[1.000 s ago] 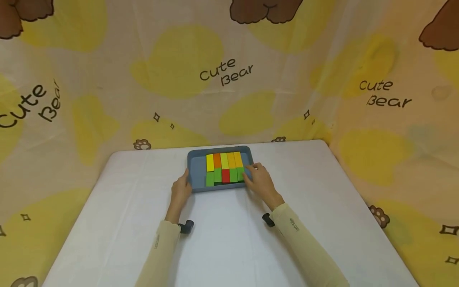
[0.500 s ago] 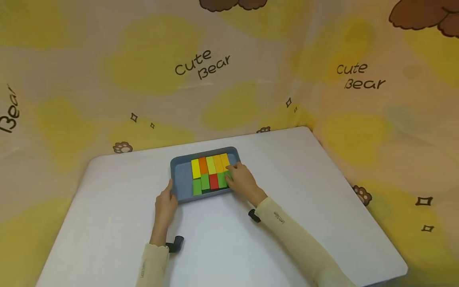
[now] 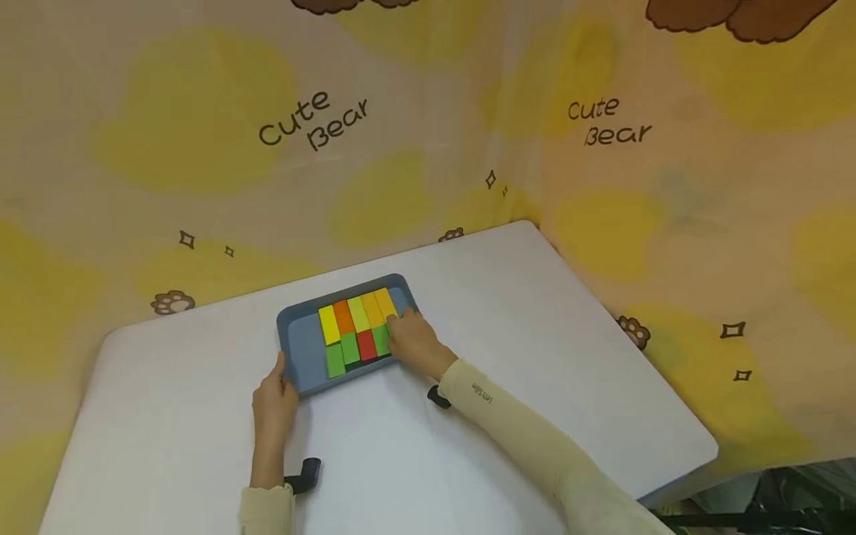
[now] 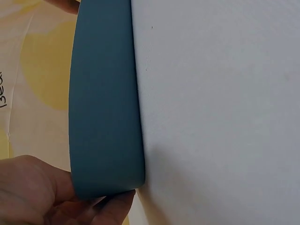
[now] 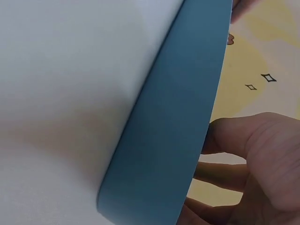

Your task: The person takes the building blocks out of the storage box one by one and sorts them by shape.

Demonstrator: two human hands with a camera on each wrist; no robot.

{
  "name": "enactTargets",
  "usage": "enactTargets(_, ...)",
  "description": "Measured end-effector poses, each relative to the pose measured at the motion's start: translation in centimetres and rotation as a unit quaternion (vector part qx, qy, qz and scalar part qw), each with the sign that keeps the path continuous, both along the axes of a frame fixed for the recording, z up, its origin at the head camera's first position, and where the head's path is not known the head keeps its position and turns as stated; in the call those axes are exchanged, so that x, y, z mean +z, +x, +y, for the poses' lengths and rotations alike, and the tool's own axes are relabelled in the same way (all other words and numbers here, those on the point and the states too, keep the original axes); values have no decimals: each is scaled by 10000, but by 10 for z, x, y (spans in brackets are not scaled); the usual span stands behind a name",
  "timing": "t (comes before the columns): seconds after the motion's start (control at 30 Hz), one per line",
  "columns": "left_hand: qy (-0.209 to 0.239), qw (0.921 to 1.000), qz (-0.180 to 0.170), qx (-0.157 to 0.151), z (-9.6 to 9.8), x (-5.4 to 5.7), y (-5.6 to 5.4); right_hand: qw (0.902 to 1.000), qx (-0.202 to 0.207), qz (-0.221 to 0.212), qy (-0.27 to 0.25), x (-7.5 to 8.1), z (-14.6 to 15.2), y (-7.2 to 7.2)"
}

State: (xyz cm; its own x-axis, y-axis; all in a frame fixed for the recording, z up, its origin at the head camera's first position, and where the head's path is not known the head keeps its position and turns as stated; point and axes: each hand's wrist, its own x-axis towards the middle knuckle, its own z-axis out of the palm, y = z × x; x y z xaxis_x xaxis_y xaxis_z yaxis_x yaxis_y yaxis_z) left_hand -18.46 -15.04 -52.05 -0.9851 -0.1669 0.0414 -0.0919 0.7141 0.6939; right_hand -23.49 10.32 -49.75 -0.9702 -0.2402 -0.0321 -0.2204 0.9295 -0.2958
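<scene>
A shallow blue-grey tray (image 3: 302, 349) lies on the white table, with two rows of flat coloured blocks inside. My left hand (image 3: 274, 407) grips the tray's near left corner, thumb along the wall and fingers tucked low around the corner in the left wrist view. Over the near right wall my right hand (image 3: 417, 344) reaches in, its fingertips at the right end of the near row. They largely cover the last block there, beside a green block (image 3: 380, 340). In the right wrist view the tray wall hides those fingertips; whether they pinch the block I cannot tell.
The far row holds a yellow block (image 3: 329, 325), an orange block (image 3: 344, 317) and several yellowish ones. Two green blocks and a red block (image 3: 367, 345) fill out the near row. A patterned cloth wall (image 3: 428, 104) rises close behind the white table (image 3: 508, 312).
The head view has turned to the right, so tray and hands appear further left and tilted. The right hand's fingers have come further over the near row's end block. The left hand keeps its grip.
</scene>
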Motion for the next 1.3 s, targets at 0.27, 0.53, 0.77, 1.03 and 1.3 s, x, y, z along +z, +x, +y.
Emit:
enactTargets(0.27,121,9999,-110,4,-9,4,-4,9997,-160,-180,-9,8,-14,-4)
enactTargets(0.53,230,9997,25,126,-15,2,-6,9998,-139,-29,-155,11,-19,-11)
enactTargets(0.77,293,9995,-19,100,-20,-1,-8,9984,-82,109,-554,41,-2,-19)
enactTargets(1.03,253,9996,-6,134,-21,1,-6,9975,-265,171,-628,66,37,-56)
enactTargets(1.3,309,9994,14,185,-22,-1,-5,9991,-74,72,-417,45,56,-87)
